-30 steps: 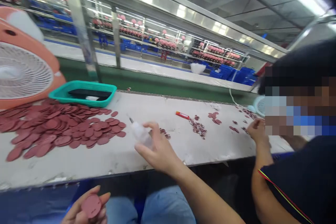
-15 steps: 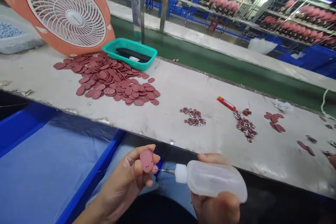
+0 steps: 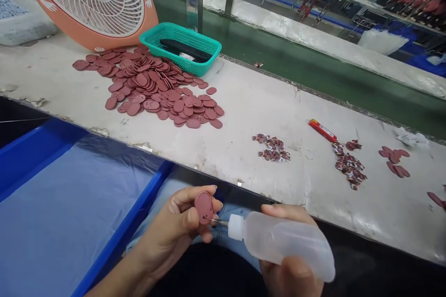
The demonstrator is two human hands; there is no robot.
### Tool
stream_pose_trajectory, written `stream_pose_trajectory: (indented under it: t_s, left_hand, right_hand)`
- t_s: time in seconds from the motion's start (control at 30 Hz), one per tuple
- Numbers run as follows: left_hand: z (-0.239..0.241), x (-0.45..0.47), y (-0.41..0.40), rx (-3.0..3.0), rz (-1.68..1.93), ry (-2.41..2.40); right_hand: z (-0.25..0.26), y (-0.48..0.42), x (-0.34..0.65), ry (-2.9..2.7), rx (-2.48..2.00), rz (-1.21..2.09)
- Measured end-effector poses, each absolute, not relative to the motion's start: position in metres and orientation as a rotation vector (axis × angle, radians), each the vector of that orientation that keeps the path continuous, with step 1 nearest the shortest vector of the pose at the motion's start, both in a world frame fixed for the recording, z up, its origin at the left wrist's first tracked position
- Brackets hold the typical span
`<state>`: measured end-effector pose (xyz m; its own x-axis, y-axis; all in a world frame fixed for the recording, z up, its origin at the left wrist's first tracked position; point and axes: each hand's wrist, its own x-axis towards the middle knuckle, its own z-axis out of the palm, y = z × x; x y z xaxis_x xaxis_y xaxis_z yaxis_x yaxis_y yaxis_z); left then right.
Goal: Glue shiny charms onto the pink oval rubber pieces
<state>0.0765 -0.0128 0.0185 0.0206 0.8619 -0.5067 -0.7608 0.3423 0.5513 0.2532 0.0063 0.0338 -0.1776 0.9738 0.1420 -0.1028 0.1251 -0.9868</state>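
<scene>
While the left hand [image 3: 176, 225] pinches a matte maroon oval piece [image 3: 204, 207] at lower centre, the right hand [image 3: 291, 274] clasps a translucent plastic squeeze bottle [image 3: 285, 243], metal needle [image 3: 219, 222] at the piece's edge; heaped maroon ovals [image 3: 156, 88] upper left, small mottled clusters [image 3: 273, 148] right, on a white surface [image 3: 258, 97]

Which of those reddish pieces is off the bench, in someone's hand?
The oval piece pinched in the left hand. The needle of the squeeze bottle in the right hand points at it; all the others lie on the bench.
</scene>
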Motion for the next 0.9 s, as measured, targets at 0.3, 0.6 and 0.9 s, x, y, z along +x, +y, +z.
stream_pose_trajectory:
  t_s: [0.3,0.6,0.9]
  left_hand:
    - [0.021,0.074,-0.015,0.140,1.256,0.929]
    - [0.005,0.070,-0.015,0.208,1.270,0.815]
    - [0.008,0.069,-0.014,0.233,1.272,0.787]
  right_hand:
    - [0.036,0.005,0.252,-1.333,-1.011,1.261]
    - [0.040,0.002,0.257,-1.387,-0.990,1.266]
    - [0.031,0.010,0.258,-1.458,-0.860,1.162]
